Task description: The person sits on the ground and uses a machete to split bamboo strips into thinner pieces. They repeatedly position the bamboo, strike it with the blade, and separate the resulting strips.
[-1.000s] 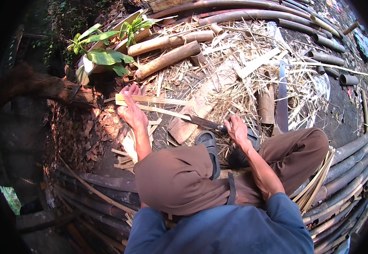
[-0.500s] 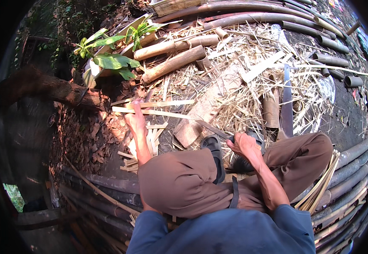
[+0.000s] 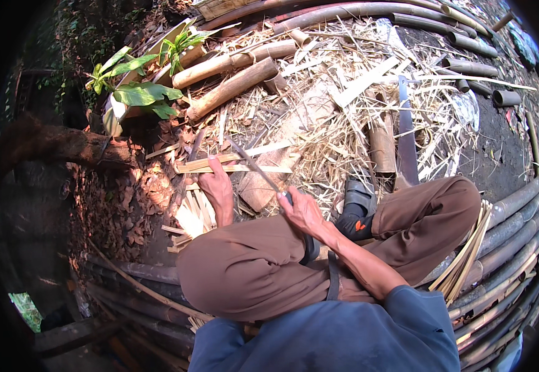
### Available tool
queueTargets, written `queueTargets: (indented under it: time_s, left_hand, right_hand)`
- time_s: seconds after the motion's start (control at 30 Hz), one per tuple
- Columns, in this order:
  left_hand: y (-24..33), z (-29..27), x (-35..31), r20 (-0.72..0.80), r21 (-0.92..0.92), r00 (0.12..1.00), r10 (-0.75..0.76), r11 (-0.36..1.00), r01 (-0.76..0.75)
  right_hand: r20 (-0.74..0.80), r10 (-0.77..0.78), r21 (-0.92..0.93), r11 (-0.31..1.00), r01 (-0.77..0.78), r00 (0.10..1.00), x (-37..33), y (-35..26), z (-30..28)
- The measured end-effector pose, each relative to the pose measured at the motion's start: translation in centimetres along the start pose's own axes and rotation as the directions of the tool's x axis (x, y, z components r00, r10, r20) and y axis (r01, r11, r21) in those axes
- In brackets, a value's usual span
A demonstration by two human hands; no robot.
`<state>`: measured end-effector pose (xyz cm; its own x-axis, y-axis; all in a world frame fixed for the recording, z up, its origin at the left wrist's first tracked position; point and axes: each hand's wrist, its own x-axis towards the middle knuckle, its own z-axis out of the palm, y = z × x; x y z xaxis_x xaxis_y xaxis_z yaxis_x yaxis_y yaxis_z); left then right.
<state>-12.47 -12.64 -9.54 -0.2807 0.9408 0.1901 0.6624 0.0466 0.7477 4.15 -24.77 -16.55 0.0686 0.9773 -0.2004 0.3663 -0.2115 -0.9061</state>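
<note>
My left hand (image 3: pixel 218 189) is closed around light split bamboo strips (image 3: pixel 260 168), its thumb lying up against them. The strips point to the right, over the near part of a wooden plank (image 3: pixel 262 186). My right hand (image 3: pixel 302 212) grips the dark handle of a long knife (image 3: pixel 254 163). Its narrow blade slants forward and left, across the strips in this view; whether it touches them I cannot tell. Beside my left wrist lies a pile of short split pieces (image 3: pixel 196 212), partly hidden by my knee.
A saw (image 3: pixel 407 127) and a bamboo tube (image 3: pixel 382 144) lie before my sandalled foot (image 3: pixel 357 209). Pale shavings (image 3: pixel 338 133) cover the ground. Thicker bamboo lengths (image 3: pixel 233 90) lie ahead, near a green plant (image 3: pixel 140 93). Long poles (image 3: pixel 521 204) flank me, with thin strips (image 3: pixel 465 270) at right.
My right hand has swung left and forward with the knife, bringing the blade across the strips. My left hand has drawn nearer and to the right. The view has shifted slightly.
</note>
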Motion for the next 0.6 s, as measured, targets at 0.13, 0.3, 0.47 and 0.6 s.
queueTargets:
  time_s: [0.13, 0.3, 0.47, 0.6]
  left_hand:
    - [0.7, 0.1, -0.1, 0.054, -0.184, 0.996, -0.075, 0.979, 0.084]
    - [2.3, 0.1, -0.7, 0.057, 0.025, 0.997, -0.057, 0.998, 0.055]
    - [-0.4, 1.2, 0.1, 0.053, -0.18, 0.999, -0.01, 0.984, 0.019]
    - [2.2, 1.5, -0.6, 0.126, -0.373, 0.99, -0.059, 0.922, 0.103]
  right_hand:
    - [0.012, 0.033, 0.016, 0.999, -0.033, 0.999, 0.8, 0.4, -1.3]
    - [-0.037, 0.18, 0.084, 0.981, -0.176, 0.983, 2.7, 5.4, -0.7]
    - [-0.066, 0.01, -0.036, 0.999, -0.013, 0.998, 2.1, 6.9, -1.1]
    - [-0.067, 0.24, -0.002, 0.97, -0.241, 0.968, 3.8, 10.1, -2.3]
